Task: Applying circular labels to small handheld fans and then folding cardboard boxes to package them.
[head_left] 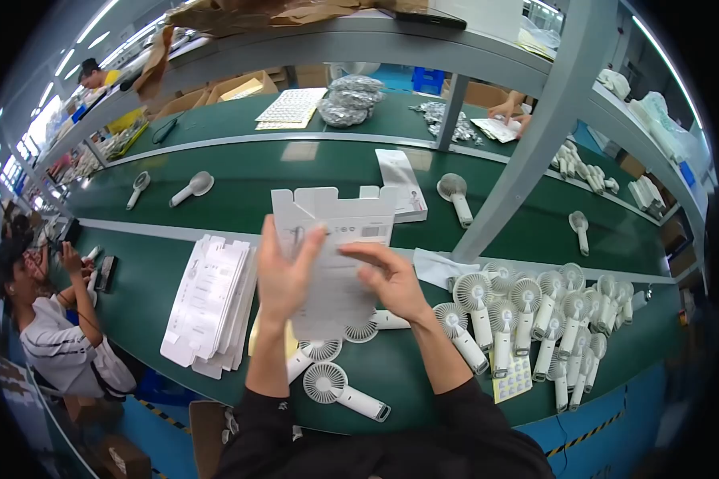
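Observation:
A flat, unfolded white carton (339,275) with cut flaps along its top stands in front of me over the table. My left hand (286,267) grips its left side, thumb across the printed face. Over the right part of that face lies my right hand (391,279), fingers stretched out and thumb apart; whether it presses on the card I cannot tell. Below the carton lie several white handheld fans, one (345,391) in full view and others partly covered. A stack of flat white cartons (208,299) rests on the table to the left.
Many white handheld fans (527,299) crowd the table at right, beside a sticker sheet (513,377). Beyond is a green conveyor belt (248,180) carrying spaced fans and a white box (403,188). A slanted grey post (527,144) rises at right. A person (64,319) sits at left.

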A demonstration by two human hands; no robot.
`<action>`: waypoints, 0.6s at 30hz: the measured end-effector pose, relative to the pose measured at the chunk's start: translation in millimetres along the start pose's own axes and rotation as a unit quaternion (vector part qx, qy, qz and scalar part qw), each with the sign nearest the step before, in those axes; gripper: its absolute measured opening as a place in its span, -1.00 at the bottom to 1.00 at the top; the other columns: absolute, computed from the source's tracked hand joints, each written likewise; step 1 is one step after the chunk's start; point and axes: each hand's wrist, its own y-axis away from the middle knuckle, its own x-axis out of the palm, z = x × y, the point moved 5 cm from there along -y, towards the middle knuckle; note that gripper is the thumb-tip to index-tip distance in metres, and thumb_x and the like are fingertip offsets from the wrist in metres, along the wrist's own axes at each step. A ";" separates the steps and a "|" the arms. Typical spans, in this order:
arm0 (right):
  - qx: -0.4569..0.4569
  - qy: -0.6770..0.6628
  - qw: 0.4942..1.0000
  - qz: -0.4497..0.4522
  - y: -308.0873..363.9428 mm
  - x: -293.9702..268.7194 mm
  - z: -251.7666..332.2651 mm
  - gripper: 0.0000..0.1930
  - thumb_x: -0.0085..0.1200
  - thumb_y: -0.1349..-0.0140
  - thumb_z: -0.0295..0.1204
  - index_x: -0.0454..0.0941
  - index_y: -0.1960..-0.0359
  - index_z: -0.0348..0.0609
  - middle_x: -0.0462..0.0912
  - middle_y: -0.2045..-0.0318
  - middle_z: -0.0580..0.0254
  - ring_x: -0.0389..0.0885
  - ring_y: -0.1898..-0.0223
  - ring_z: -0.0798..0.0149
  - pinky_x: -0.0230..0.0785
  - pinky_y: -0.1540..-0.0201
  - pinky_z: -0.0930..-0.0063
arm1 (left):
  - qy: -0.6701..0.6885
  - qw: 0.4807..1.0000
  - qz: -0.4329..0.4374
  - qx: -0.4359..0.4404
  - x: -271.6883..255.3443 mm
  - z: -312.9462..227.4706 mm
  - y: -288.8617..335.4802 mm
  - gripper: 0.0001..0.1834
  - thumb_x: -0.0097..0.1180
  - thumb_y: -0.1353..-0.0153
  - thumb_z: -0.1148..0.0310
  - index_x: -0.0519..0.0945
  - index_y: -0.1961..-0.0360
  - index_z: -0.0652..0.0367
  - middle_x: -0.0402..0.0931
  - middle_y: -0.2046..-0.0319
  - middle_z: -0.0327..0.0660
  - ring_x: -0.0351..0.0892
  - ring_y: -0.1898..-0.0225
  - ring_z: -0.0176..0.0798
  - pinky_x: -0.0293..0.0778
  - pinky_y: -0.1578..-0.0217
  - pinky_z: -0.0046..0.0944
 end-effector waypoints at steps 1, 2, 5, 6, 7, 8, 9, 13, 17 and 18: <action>0.014 -0.018 0.999 -0.025 0.6 -7.6 4.2 -0.60 0.22 -0.24 -0.49 0.48 -0.12 -0.25 0.50 -0.09 0.17 0.48 -0.09 0.32 0.30 -0.21 0.43 | 0.068 0.998 0.001 -0.017 10.6 -0.5 5.7 -0.65 0.29 -0.29 0.36 0.46 0.05 0.33 0.61 0.19 -0.13 0.56 0.18 -0.37 0.49 0.14 -0.34; 0.028 -0.036 0.998 -0.049 0.5 -12.9 6.3 -0.60 0.22 -0.24 -0.49 0.47 -0.10 -0.24 0.49 -0.09 0.15 0.47 -0.10 0.33 0.30 -0.21 0.43 | 0.135 0.990 0.002 -0.035 16.0 0.5 8.2 -0.64 0.28 -0.30 0.38 0.43 0.02 0.33 0.61 0.17 -0.11 0.56 0.16 -0.39 0.49 0.13 -0.37; -0.018 -0.099 0.989 -0.106 4.0 -14.7 4.0 -0.56 0.26 -0.22 -0.43 0.38 -0.08 -0.21 0.47 -0.05 0.12 0.46 -0.11 0.32 0.32 -0.20 0.40 | 0.165 0.986 -0.029 -0.024 21.2 16.4 7.2 -0.59 0.28 -0.29 0.42 0.39 -0.04 0.34 0.60 0.20 -0.15 0.56 0.16 -0.39 0.50 0.12 -0.39; -0.068 -0.144 0.977 -0.139 4.5 -16.4 4.9 -0.55 0.28 -0.21 -0.41 0.35 -0.07 -0.20 0.46 -0.04 0.13 0.46 -0.11 0.31 0.33 -0.20 0.38 | 0.167 0.985 -0.038 -0.024 21.5 18.9 7.0 -0.59 0.28 -0.29 0.42 0.39 -0.04 0.34 0.60 0.20 -0.15 0.56 0.16 -0.39 0.50 0.12 -0.39; -0.037 -0.170 0.969 -0.174 3.7 -16.4 7.5 -0.52 0.30 -0.21 -0.38 0.41 -0.10 -0.24 0.52 -0.04 0.15 0.49 -0.09 0.31 0.34 -0.18 0.35 | 0.211 0.976 -0.044 -0.033 21.8 20.8 7.2 -0.56 0.29 -0.28 0.42 0.37 -0.06 0.34 0.57 0.16 -0.13 0.55 0.15 -0.37 0.51 0.13 -0.37; -0.033 -0.169 0.972 -0.162 3.7 -16.8 10.8 -0.52 0.30 -0.21 -0.38 0.41 -0.10 -0.24 0.52 -0.04 0.15 0.49 -0.09 0.31 0.34 -0.18 0.35 | 0.254 0.965 -0.051 -0.041 22.3 23.1 7.6 -0.52 0.31 -0.27 0.42 0.35 -0.09 0.34 0.54 0.12 -0.11 0.55 0.14 -0.35 0.52 0.13 -0.35; 0.071 -0.134 0.982 -0.113 4.6 -16.5 4.7 -0.51 0.31 -0.21 -0.36 0.44 -0.12 -0.25 0.55 -0.03 0.15 0.51 -0.08 0.30 0.35 -0.17 0.35 | 0.255 0.964 -0.064 -0.042 27.1 26.9 7.7 -0.52 0.31 -0.27 0.42 0.35 -0.09 0.34 0.54 0.12 -0.11 0.55 0.14 -0.35 0.52 0.13 -0.35; 0.181 -0.030 0.983 -0.024 15.6 -13.1 4.0 -0.55 0.24 -0.29 -0.38 0.49 -0.17 -0.30 0.64 0.03 0.18 0.57 -0.01 0.31 0.41 -0.08 0.40 | 0.063 0.972 -0.050 0.221 19.0 7.2 1.6 -0.36 0.43 -0.14 0.35 0.34 -0.17 0.17 0.40 -0.04 0.00 0.55 0.09 -0.09 0.56 0.17 -0.21; 0.069 0.190 0.979 0.038 6.5 -13.0 31.4 -0.66 0.11 -0.32 -0.54 0.50 -0.13 -0.31 0.66 0.09 0.15 0.62 0.11 0.29 0.45 0.03 0.42 | -0.055 0.973 0.053 0.220 10.6 -1.8 1.5 -0.21 0.57 0.07 0.31 0.37 -0.16 0.09 0.35 -0.07 0.03 0.49 -0.06 0.07 0.47 0.00 -0.08; 0.011 0.286 0.957 0.052 4.5 -15.4 38.7 -0.65 0.11 -0.29 -0.58 0.51 -0.12 -0.30 0.67 0.09 0.12 0.64 0.12 0.25 0.46 0.04 0.41 | -0.070 0.975 0.087 0.193 10.6 -3.3 1.3 -0.20 0.59 0.11 0.30 0.38 -0.14 0.09 0.36 -0.08 0.00 0.50 -0.05 0.05 0.47 0.01 -0.13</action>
